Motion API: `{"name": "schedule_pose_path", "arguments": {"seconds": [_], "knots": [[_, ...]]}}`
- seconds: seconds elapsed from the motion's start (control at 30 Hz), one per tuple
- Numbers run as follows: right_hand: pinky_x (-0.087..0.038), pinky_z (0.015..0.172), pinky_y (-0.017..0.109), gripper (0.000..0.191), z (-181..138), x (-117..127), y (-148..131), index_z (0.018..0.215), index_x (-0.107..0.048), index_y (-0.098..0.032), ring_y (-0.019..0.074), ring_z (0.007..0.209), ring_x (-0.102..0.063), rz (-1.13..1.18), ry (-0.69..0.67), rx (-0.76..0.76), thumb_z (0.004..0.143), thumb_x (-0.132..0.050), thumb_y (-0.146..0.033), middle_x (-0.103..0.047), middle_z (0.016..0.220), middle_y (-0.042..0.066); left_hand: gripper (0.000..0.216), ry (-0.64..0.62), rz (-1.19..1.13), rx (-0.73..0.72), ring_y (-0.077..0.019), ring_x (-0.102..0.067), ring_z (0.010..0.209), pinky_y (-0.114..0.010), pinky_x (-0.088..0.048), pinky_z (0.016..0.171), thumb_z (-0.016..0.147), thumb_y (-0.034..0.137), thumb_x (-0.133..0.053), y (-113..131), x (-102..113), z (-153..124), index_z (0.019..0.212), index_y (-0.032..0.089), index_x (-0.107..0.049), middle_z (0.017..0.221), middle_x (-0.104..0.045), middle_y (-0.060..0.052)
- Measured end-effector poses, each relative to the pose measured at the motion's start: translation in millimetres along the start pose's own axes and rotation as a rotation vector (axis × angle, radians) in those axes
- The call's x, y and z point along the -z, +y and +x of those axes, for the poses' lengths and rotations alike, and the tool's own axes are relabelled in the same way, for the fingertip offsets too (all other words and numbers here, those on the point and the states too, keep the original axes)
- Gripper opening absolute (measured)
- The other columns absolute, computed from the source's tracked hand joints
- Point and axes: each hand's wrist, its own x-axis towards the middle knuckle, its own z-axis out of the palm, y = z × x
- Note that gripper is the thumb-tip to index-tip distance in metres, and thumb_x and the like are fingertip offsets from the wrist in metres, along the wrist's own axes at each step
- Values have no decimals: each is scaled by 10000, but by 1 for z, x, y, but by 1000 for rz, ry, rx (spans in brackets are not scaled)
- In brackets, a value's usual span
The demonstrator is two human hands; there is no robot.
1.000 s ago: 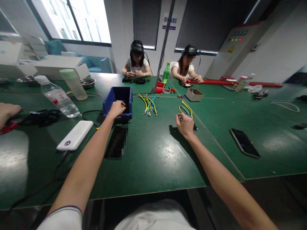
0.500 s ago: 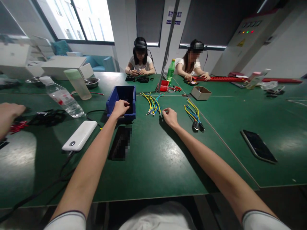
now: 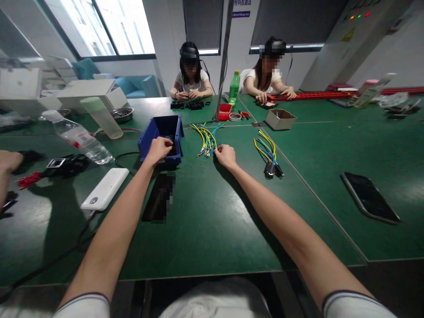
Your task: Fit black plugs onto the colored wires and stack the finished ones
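Note:
My left hand (image 3: 159,149) rests curled on the near rim of a blue plastic bin (image 3: 155,129); what its fingers hold is hidden. My right hand (image 3: 225,156) lies on the green table (image 3: 212,221) with its fingers pinched at the near ends of a loose bundle of yellow, blue and green wires (image 3: 206,139). A second bundle of coloured wires (image 3: 266,150) with black connectors lies to the right of that hand, untouched.
A white power bank (image 3: 105,188), a water bottle (image 3: 77,137) and a cup (image 3: 101,117) lie left. A phone (image 3: 370,196) lies right. A cardboard box (image 3: 280,119), red tray (image 3: 225,111) and green bottle (image 3: 233,87) stand beyond. Two people work opposite; another hand (image 3: 8,161) shows far left.
My right hand has moved left, from the right-hand wire bundle across to the near ends of the middle bundle. My left hand has stayed on the blue bin's rim.

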Motion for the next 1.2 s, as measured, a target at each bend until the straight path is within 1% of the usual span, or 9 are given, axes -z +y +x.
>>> {"name": "schedule_pose_path", "arguments": {"seconds": [0.13,0.27,0.43,0.6,0.7,0.8,0.93,1.07,1.2], "knots": [[-443,753,287,214,4,7,0,818,-737,-164,258,890,-670,47,-65,-8,766,-575,-294,-733,854,143,290,22,27,5,-250,-689,940,-295,-500,862,750,216,-599,4,3,-3,980,150,-762,987,-746,-94],[-426,636,250,246,9,13,1,637,-690,-152,204,692,-646,126,-148,-13,759,-566,-326,-676,635,93,273,16,51,6,-247,-695,900,-276,-499,828,738,227,-585,9,5,-4,921,145,-770,933,-753,-95],[-405,563,224,249,13,10,0,649,-657,-135,140,540,-567,222,-164,-51,780,-525,-301,-619,559,51,253,13,71,17,-247,-694,845,-280,-495,793,718,248,-571,11,6,-4,852,151,-762,867,-753,-88],[-425,621,234,200,11,2,-3,762,-637,-160,164,668,-603,264,-79,-84,789,-479,-280,-680,731,69,215,68,82,48,-231,-680,818,-282,-486,773,741,300,-583,13,6,-7,834,168,-724,855,-741,-77],[-442,699,261,199,8,3,-6,844,-622,-176,196,790,-620,266,-23,-99,795,-458,-278,-699,858,93,191,216,100,69,-229,-664,801,-294,-477,773,785,338,-581,19,6,-13,814,178,-682,851,-726,-79],[-448,745,285,216,3,5,-8,897,-611,-181,218,830,-624,263,9,-111,805,-444,-282,-700,890,107,184,369,94,58,-221,-653,820,-290,-464,792,838,334,-540,26,8,-20,832,180,-642,875,-711,-78],[-448,773,294,214,-1,8,-9,917,-610,-183,232,848,-632,266,38,-123,807,-452,-277,-703,894,113,193,484,76,44,-219,-647,814,-295,-455,802,864,332,-521,33,15,-27,841,168,-619,878,-697,-84],[-445,793,308,243,-2,9,-9,948,-616,-172,255,885,-638,277,80,-141,820,-447,-290,-706,919,136,217,549,40,27,-208,-636,777,-293,-460,777,867,350,-539,42,26,-36,882,154,-629,888,-692,-83],[-444,794,311,286,-3,9,-8,985,-622,-160,262,889,-642,296,119,-156,830,-441,-318,-708,917,140,238,546,15,-3,-197,-624,742,-298,-470,751,856,369,-578,53,29,-59,921,151,-648,898,-690,-77]]}}
